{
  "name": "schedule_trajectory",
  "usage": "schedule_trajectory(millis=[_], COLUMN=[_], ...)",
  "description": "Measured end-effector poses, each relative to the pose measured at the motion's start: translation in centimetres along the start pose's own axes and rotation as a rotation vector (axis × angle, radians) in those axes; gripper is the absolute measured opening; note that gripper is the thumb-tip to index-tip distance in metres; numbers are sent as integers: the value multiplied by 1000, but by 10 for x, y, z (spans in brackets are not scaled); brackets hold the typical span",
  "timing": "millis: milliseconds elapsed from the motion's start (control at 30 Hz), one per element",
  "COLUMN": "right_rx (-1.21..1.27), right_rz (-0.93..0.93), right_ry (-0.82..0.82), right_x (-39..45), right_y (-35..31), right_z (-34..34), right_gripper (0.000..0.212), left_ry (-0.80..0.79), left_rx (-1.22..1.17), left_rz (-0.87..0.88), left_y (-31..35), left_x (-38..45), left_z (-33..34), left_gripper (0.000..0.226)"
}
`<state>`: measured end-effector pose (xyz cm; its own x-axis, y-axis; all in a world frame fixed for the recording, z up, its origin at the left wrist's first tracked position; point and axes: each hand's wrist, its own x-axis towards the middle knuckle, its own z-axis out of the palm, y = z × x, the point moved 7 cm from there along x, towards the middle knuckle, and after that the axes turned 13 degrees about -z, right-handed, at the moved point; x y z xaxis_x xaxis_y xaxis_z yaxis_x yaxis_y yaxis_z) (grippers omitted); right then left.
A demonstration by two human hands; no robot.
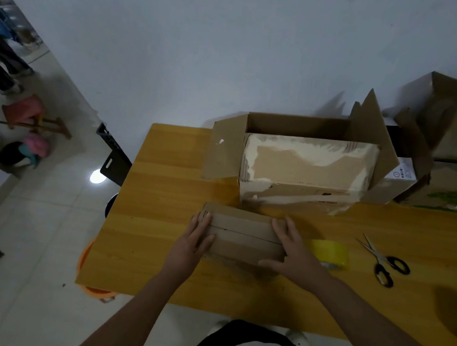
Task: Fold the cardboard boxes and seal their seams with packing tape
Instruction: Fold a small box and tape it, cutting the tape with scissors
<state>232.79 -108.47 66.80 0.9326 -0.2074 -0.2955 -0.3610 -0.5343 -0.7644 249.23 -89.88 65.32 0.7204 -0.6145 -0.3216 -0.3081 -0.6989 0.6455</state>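
My hands, left hand [196, 238] and right hand [294, 248], press flat on the small cardboard box's [243, 235] folded flaps; its seam is untaped, yellow packing tape [331, 252] waiting at three o'clock.

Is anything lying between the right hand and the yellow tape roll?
Nothing visible does. The tape roll sits on the table directly beside the right hand, which rests on the small box.

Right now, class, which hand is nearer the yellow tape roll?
Right. The right hand sits beside the tape roll; the left hand is across the small box.
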Motion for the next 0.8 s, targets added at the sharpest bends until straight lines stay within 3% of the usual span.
schedule_trajectory(millis=[167,367,500,567,633,700,800], right_rx=[-123,-236,-247,-183,-111,-161,-371], right_rz=[-47,-91,-106,-116,-115,-5,189], right_ry=[-95,-91,-115,-109,-4,78,-70], right_x=[2,9,14,16,17,12,1], right_y=[0,1,4,4,12,37,76], right_z=[4,0,-6,-17,-38,-57,-59], right_gripper=[120,113,107,91,68,58,60], left_ry=[194,-26,-31,-21,-21,-24,-48], left_rx=[511,797,833,834,831,832,784], left_rz=[153,434,436,422,415,414,377], left_y=[17,68,73,72,72,71,73], left_x=[9,11,17,16,15,17,17], left_z=[5,51,56,56,57,56,54], left_gripper=[66,102,100,96,96,96,95])
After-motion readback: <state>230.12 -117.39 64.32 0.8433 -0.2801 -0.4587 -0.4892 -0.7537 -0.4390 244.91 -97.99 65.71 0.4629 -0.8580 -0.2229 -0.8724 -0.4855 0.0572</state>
